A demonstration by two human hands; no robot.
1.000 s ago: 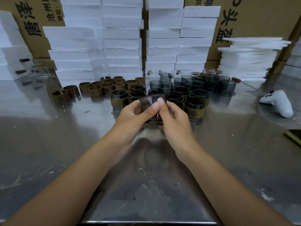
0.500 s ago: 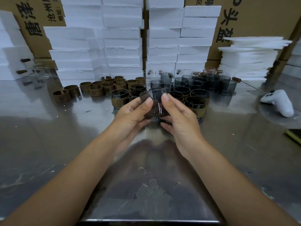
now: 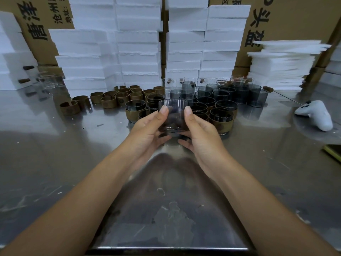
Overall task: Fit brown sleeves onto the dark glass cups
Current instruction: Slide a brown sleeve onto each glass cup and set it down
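- Smoked glass cup (image 3: pixel 173 108) held above the steel table (image 3: pixel 55 163), just in front of the cluster of sleeved cups (image 3: pixel 221 122); no sleeve visible on it
- Left hand (image 3: pixel 147 130) and right hand (image 3: pixel 201 130) both grasp it, one on each side: thumbs pressed to the near wall below the rim, fingers curled round the far wall and under the base
- Cup axis upright, mouth up
- Loose brown sleeves (image 3: pixel 110 102) stand on their rims on the table, beyond and to the left of the held cup, well apart from both hands; left hand is the nearer
- Sleeve axes also vertical, parallel to the cup; several rings show a split gap
- Bare dark cups (image 3: pixel 239 93) sit beyond and to the right, nearer the right hand
- Judgement: next move probably a left-hand reach forward and left for a sleeve, right hand holding the cup alone; sleeve then slides along the shared upright axis
- Risk: smooth glass may slip in a one-handed hold
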